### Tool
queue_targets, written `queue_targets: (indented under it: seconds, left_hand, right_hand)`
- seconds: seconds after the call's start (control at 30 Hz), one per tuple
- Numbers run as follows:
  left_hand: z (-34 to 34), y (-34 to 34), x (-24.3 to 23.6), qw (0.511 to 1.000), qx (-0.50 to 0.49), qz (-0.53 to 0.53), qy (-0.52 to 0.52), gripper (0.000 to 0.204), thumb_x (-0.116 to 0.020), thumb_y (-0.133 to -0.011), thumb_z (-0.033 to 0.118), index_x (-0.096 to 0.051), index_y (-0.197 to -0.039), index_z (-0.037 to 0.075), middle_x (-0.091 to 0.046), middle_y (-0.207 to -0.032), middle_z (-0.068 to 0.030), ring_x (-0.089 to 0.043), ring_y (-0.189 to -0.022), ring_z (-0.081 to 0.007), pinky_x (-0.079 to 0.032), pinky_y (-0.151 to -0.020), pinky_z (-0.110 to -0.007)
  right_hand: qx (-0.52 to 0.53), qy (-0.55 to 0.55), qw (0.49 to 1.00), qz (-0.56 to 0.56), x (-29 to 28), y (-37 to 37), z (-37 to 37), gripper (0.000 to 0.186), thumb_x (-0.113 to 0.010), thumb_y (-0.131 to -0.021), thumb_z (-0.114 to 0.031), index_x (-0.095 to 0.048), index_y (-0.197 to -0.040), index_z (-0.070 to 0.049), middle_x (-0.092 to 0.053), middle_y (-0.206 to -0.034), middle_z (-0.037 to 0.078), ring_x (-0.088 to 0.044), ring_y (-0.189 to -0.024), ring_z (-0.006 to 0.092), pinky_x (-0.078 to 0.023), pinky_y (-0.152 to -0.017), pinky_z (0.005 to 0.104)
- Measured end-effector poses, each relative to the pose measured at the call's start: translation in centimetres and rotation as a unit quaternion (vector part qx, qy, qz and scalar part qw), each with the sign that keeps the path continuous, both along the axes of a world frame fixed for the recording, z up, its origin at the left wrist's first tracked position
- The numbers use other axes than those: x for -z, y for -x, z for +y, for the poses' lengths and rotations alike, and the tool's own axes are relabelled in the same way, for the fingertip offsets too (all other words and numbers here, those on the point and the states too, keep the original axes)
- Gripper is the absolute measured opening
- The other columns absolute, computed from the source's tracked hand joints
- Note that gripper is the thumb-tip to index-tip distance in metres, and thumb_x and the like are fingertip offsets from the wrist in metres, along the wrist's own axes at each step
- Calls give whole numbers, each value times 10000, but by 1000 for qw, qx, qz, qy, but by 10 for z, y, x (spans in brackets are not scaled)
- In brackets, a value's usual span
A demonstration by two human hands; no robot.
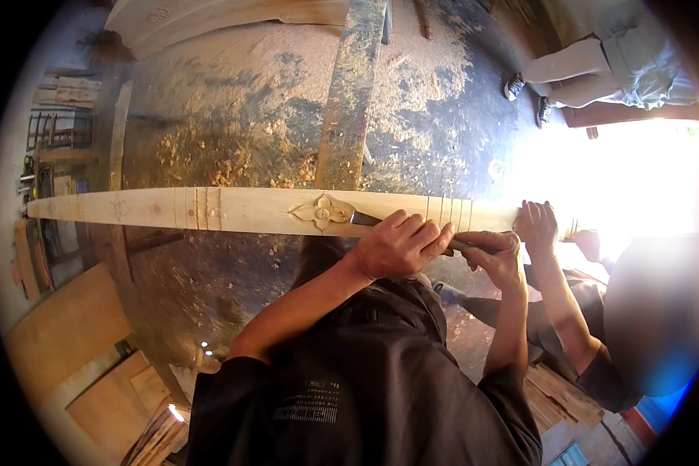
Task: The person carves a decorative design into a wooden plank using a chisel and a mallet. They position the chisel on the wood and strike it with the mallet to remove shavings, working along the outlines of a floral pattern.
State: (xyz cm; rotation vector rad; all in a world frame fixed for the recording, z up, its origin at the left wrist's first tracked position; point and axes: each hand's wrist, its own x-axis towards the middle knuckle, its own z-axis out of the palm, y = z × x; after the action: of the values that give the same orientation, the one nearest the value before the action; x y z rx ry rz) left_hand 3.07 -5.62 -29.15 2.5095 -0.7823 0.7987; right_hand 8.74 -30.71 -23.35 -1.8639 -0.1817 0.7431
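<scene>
A long pale wooden beam [256, 210] lies crosswise in front of me, tapering at its left end. Near its middle a four-petalled flower [321, 213] is carved in relief. My left hand [404, 245] is closed around a carving chisel [363, 219], low on its shaft. The chisel slants down to the left, its metal tip at the flower's right edge. Farther right, my right hand [493, 256] grips the chisel's handle, fingers wrapped and partly hidden. Grooves cross the beam on both sides of the flower, and a faint pencil pattern shows near the left end.
At the right, a co-worker's hand [537, 224] rests on the beam beside my right hand. A plank [348, 93] runs away from me under the beam. Wood shavings [233, 151] litter the dark floor. Another person [598, 66] is at the far right; boards [62, 311] lean at the left.
</scene>
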Motion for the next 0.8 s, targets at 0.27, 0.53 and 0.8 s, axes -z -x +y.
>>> queue_targets:
  seconds: [0.27, 0.53, 0.8]
  left_hand:
    - [-8, 0, 4, 999, -39, 0, 0, 446, -729, -934, 215, -742, -1368, 113, -598, -960, 14, -603, -797, -146, -477, -692, -318]
    - [-9, -1, 3, 999, -49, 11, 21, 393, -720, -935, 210, -734, -1316, 114, -599, -960, 5, -607, -791, -153, -471, -673, -321]
    - [-10, -3, 2, 998, -50, 20, 26, 279, -703, -919, 207, -739, -1180, 114, -605, -950, -3, -618, -798, -157, -477, -666, -318]
  right_hand:
    - [-39, 63, 997, -12, -15, -17, 2, 273, -807, -926, -22, -869, -1191, -48, -830, -892, 7, -651, -702, 33, -534, -618, 230]
    - [-37, 95, 995, 14, -32, -24, 13, 248, -810, -932, -20, -876, -1168, -52, -826, -880, -3, -635, -677, 19, -518, -586, 214]
    - [-24, 93, 994, 54, -32, -28, 13, 236, -792, -926, -47, -880, -1146, -43, -802, -833, 10, -635, -662, 37, -509, -568, 219]
